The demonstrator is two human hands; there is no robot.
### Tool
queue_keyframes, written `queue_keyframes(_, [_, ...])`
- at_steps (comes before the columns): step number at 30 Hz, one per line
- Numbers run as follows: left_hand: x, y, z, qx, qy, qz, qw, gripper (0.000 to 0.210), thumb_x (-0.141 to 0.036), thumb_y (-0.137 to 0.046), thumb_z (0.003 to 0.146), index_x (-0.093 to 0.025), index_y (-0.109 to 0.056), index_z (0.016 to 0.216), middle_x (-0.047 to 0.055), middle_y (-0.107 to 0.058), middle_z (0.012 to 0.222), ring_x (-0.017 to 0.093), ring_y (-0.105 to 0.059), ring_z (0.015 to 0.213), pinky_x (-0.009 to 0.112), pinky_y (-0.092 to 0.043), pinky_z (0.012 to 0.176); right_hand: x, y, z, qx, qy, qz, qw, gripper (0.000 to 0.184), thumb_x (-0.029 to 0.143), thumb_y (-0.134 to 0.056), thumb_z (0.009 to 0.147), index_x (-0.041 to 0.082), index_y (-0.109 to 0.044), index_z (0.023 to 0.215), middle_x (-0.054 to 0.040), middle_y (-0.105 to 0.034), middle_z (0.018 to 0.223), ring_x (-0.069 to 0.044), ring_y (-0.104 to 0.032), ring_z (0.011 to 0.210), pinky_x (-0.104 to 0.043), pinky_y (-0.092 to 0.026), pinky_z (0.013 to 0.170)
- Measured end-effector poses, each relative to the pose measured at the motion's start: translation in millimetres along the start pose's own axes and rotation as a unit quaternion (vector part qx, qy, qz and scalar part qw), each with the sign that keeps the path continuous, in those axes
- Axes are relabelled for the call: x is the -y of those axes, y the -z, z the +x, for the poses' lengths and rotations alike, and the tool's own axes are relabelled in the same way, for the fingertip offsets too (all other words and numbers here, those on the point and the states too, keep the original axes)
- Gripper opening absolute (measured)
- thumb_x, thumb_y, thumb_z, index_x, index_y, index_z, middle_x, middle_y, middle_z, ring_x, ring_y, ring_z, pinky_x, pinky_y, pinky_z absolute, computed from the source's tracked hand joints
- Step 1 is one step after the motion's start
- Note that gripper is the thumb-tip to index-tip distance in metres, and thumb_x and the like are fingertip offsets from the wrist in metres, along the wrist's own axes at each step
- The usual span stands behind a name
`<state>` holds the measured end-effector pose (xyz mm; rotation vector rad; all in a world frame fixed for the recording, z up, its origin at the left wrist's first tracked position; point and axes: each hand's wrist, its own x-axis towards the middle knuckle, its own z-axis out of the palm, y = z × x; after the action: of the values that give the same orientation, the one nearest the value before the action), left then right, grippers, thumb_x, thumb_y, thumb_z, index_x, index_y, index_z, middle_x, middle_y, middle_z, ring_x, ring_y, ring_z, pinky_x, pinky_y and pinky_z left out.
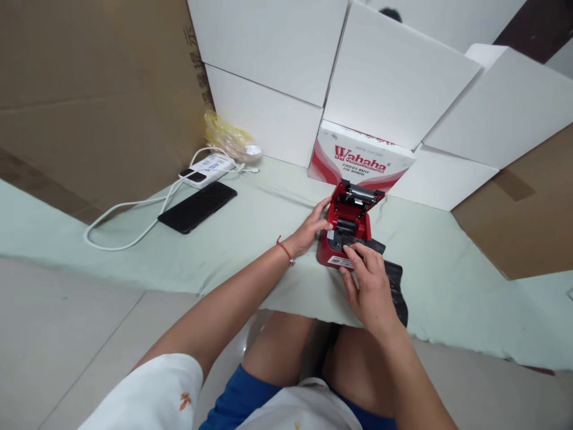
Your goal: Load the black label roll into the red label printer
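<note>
A small red-and-black label printer [324, 253] stands on the green cloth with its lid raised, showing a black roller [345, 226] inside. My left hand [308, 232] grips the printer's left side, thumb over the rim of the housing. At the front, my right hand [369, 286] has its fingers closed on a strip of black film [393, 276]. That film lies across the printer's front and trails off to the right, partly hidden behind the hand. Exactly where the fingertips pinch it is hard to make out.
Behind the printer leans a red-and-white Wahaba box [362, 160], before stacked white boxes [394, 77]. Left lie a black phone [197, 207], a white power strip [210, 169] with a cable [129, 203], and a yellow plastic bag [230, 137]. Cardboard [98, 89] flanks the table [447, 286].
</note>
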<state>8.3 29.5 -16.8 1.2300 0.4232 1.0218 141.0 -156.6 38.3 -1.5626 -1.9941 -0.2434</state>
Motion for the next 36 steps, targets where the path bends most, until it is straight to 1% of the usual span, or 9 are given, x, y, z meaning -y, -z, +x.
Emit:
queue_keyframes(3, [-21.2, -4.5, 22.2, -0.081, -0.051, 0.1, 0.99, 0.069, -0.04, -0.062, 0.091, -0.023, -0.047, 0.156, 0.009, -0.035, 0.176, 0.028, -0.026, 0.167, 0.045, -0.016, 0.139, 3.3, -2.0, -0.8, -0.01, -0.003, -0.009, 1.0, 0.046, 0.018, -0.054, 0.105, 0.019, -0.059, 0.15, -0.0187, -0.066, 0.137, -0.033, -0.06, 0.128, -0.057, -0.056, 0.106])
queue_keyframes(7, [-61.6, -14.8, 48.2, -0.016, -0.093, 0.168, 0.981, 0.053, -0.046, -0.047, 0.104, -0.018, -0.057, 0.148, 0.011, -0.057, 0.161, 0.025, -0.046, 0.155, 0.043, -0.029, 0.134, 7.6, -4.0, -3.7, -0.015, -0.022, -0.008, 1.0, 0.05, 0.018, -0.054, 0.104, 0.023, -0.056, 0.153, -0.0176, -0.065, 0.141, -0.034, -0.06, 0.131, -0.058, -0.056, 0.108])
queue_keyframes(11, [-81.2, -18.8, 32.8, 0.008, -0.131, 0.269, 0.954, 0.049, -0.049, -0.042, 0.107, -0.016, -0.071, 0.13, 0.013, -0.07, 0.141, 0.026, -0.06, 0.138, 0.042, -0.039, 0.126, 10.1, -5.8, -7.1, -0.016, -0.032, 0.004, 0.999, 0.053, 0.016, -0.053, 0.103, 0.023, -0.054, 0.156, -0.0177, -0.064, 0.143, -0.034, -0.059, 0.135, -0.059, -0.054, 0.112])
queue_keyframes(16, [-65.1, -12.6, -18.0, 0.0, -0.107, 0.261, 0.959, 0.061, -0.055, -0.039, 0.109, -0.02, -0.045, 0.158, 0.006, -0.082, 0.107, 0.023, -0.071, 0.111, 0.045, -0.046, 0.117, 10.3, -6.2, -8.9, -0.014, -0.034, 0.005, 0.999, 0.057, 0.015, -0.052, 0.103, 0.026, -0.049, 0.159, -0.0165, -0.062, 0.145, -0.034, -0.058, 0.136, -0.06, -0.053, 0.113])
queue_keyframes(19, [-47.6, -13.0, -36.2, 0.004, -0.101, 0.226, 0.969, 0.057, -0.057, -0.039, 0.109, -0.02, -0.053, 0.15, 0.008, -0.082, 0.106, 0.026, -0.071, 0.12, 0.046, -0.046, 0.118, 9.1, -5.4, -8.8, -0.011, -0.028, 0.009, 0.999, 0.055, 0.015, -0.052, 0.103, 0.024, -0.049, 0.157, -0.0166, -0.062, 0.145, -0.033, -0.057, 0.137, -0.059, -0.053, 0.114])
queue_keyframes(25, [-30.7, -15.7, -41.5, -0.025, -0.104, 0.186, 0.977, 0.044, -0.036, -0.06, 0.097, -0.022, -0.058, 0.138, 0.007, -0.077, 0.107, 0.026, -0.068, 0.121, 0.046, -0.045, 0.118, 7.3, -4.2, -8.6, -0.006, -0.035, 0.02, 0.999, 0.052, 0.016, -0.052, 0.103, 0.025, -0.052, 0.155, -0.0158, -0.063, 0.144, -0.033, -0.058, 0.134, -0.057, -0.054, 0.111])
queue_keyframes(29, [-32.4, -4.0, -26.6, 0.038, -0.078, 0.134, 0.987, 0.07, -0.02, -0.071, 0.074, -0.024, -0.053, 0.142, 0.003, -0.074, 0.101, 0.026, -0.065, 0.121, 0.047, -0.042, 0.12, 6.6, -4.7, -10.1, -0.004, -0.035, 0.015, 0.999, 0.054, 0.017, -0.052, 0.103, 0.025, -0.051, 0.157, -0.0167, -0.063, 0.144, -0.033, -0.058, 0.134, -0.059, -0.053, 0.111])
queue_keyframes(32, [-30.9, 2.2, -12.3, 0.045, -0.075, 0.11, 0.99, 0.099, -0.02, -0.074, 0.065, -0.028, -0.04, 0.158, 0.007, -0.067, 0.135, 0.029, -0.052, 0.143, 0.05, -0.029, 0.131, 6.9, -5.6, -11.6, -0.003, -0.037, 0.002, 0.999, 0.056, 0.018, -0.053, 0.103, 0.026, -0.049, 0.158, -0.0172, -0.062, 0.145, -0.035, -0.058, 0.134, -0.061, -0.053, 0.11])
queue_keyframes(36, [-20.4, 1.5, -5.6, 0.047, -0.023, 0.049, 0.997, 0.121, -0.021, -0.069, 0.063, -0.04, -0.017, 0.17, 0.0, -0.015, 0.183, 0.028, -0.002, 0.172, 0.046, -0.011, 0.139, 8.5, -6.6, -12.7, -0.005, -0.039, -0.008, 0.999, 0.058, 0.019, -0.054, 0.103, 0.028, -0.046, 0.16, -0.0169, -0.059, 0.146, -0.036, -0.056, 0.135, -0.061, -0.053, 0.111])
